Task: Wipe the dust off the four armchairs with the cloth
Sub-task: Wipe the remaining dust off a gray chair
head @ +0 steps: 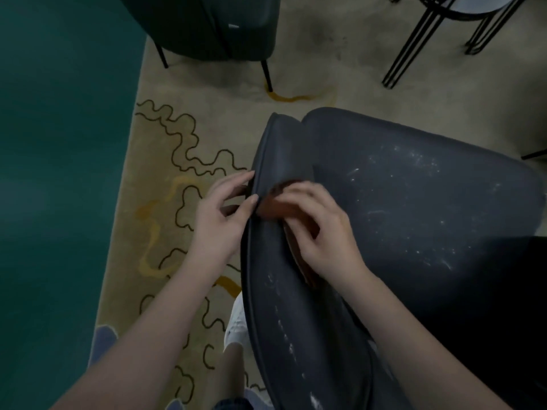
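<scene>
A dark grey armchair (pixel 414 208) fills the right half of the view, its seat and backrest speckled with white dust. A brown cloth (pixel 273 204) lies folded over the top rim of the backrest. My right hand (pixel 319 229) grips the cloth on the inner side of the backrest, fingers curled over it. My left hand (pixel 225 214) is on the outer side of the rim, its fingers and thumb pinching the cloth's edge there. A second, dark green armchair (pixel 213 25) stands at the top left.
A black metal-legged table (pixel 438 34) stands at the top right. A beige rug (pixel 183 179) with dark squiggly lines lies underfoot, teal floor (pixel 59 173) to the left. My white shoe (pixel 236 324) shows beside the chair's back.
</scene>
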`<state>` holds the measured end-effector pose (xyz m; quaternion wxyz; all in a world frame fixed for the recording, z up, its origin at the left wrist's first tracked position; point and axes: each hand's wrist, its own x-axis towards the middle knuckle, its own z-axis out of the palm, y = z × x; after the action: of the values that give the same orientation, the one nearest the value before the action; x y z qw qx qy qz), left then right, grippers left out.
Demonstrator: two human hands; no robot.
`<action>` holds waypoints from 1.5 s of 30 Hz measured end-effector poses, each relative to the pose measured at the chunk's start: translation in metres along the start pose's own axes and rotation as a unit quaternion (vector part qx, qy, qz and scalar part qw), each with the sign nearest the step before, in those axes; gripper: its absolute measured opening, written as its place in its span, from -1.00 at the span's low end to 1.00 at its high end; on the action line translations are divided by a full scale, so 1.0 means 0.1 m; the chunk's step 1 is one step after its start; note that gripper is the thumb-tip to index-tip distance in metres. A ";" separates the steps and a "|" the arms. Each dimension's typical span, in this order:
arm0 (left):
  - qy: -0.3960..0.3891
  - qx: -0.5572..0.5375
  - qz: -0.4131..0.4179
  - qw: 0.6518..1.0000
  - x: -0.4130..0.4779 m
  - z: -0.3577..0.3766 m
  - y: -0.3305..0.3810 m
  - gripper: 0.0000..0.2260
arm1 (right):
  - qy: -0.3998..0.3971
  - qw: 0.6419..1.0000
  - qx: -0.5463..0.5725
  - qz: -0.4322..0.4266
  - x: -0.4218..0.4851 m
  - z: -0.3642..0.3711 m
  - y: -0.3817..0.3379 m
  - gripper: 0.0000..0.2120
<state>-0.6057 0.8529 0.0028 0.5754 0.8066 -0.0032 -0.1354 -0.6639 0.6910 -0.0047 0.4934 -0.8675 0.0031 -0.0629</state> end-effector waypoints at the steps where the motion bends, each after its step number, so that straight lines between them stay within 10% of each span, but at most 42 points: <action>1: -0.001 -0.008 -0.002 1.000 -0.04 -0.01 -0.01 -0.67 | -0.031 0.999 -0.003 -0.024 -0.09 -0.03 -0.02 -0.76; 17: 0.009 -0.091 -0.022 0.996 -0.46 -0.06 -0.18 -0.66 | -0.191 0.972 -0.067 -0.123 -0.07 -0.22 -0.06 -0.75; 28: 0.040 -0.045 -0.070 0.996 -0.34 0.08 0.01 -0.70 | -0.101 0.993 0.055 -0.039 -0.33 -0.25 -0.02 -0.78; 33: 0.041 0.009 -0.101 0.994 -0.17 0.25 0.10 -0.51 | 0.069 0.995 0.058 0.053 -0.12 -0.20 0.22 -0.78; 45: 0.077 0.192 -0.075 0.976 -0.11 0.42 0.13 -0.26 | 0.090 0.978 0.153 0.109 -0.46 -0.09 0.64 -0.79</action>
<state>-0.6234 0.8117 0.0045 0.3965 0.9080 0.0754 -0.1123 -0.7071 0.6532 -0.0601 0.6216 -0.7671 0.1327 -0.0865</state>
